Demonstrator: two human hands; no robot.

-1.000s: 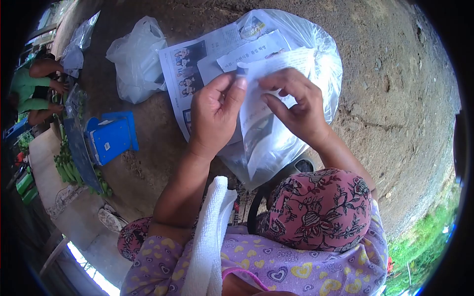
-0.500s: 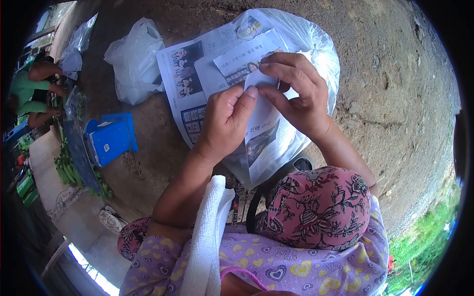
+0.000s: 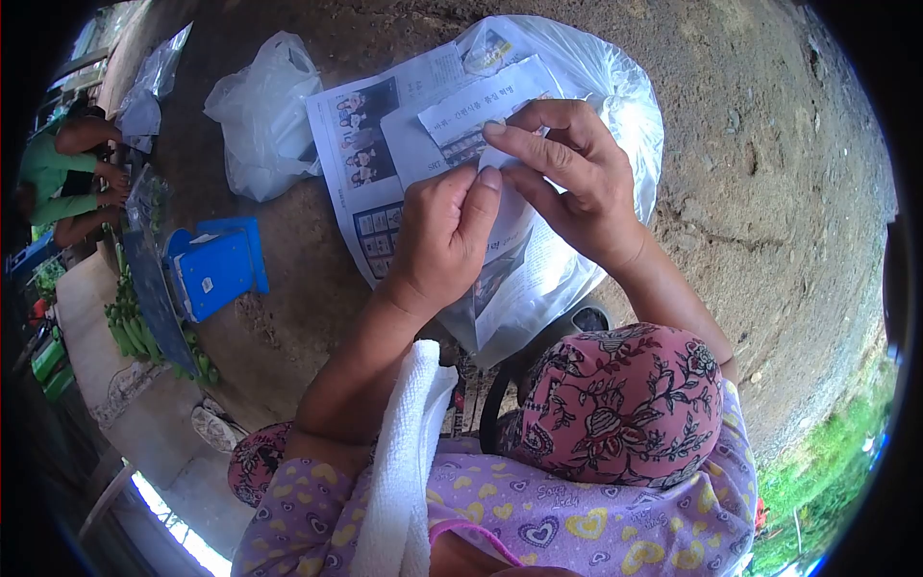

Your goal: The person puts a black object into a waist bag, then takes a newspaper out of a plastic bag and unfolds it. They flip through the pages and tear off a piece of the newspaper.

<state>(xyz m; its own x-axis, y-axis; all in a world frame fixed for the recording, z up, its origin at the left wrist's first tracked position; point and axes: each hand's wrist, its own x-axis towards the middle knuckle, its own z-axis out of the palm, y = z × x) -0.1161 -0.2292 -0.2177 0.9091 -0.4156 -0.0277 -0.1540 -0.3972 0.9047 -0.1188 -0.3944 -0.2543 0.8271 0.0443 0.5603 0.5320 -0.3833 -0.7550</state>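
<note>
My left hand [image 3: 444,231] pinches a sheet of newspaper [image 3: 508,231] between thumb and fingers. My right hand [image 3: 582,178] is closed on the upper end of that same sheet, its index fingertip and thumb near my left thumb. The sheet hangs down toward my knees, its lower part curled. Beneath my hands, more newspaper pages [image 3: 351,159] with printed photos lie overlapping on a large, clear plastic bag [image 3: 630,120]. What fills the bag is hard to make out.
A white plastic bag [image 3: 264,120] stands on the dirt ground [image 3: 760,183]. Left of it is a blue weighing scale [image 3: 216,269], near green bananas [image 3: 135,327]. At far left, a person in a green top [image 3: 62,178] works with their hands. A white towel [image 3: 404,462] hangs over my front.
My right index finger has shifted slightly left over the sheet. The sheet's lower part has curled and turned, hiding more of its print. My left hand stays nearly where it was.
</note>
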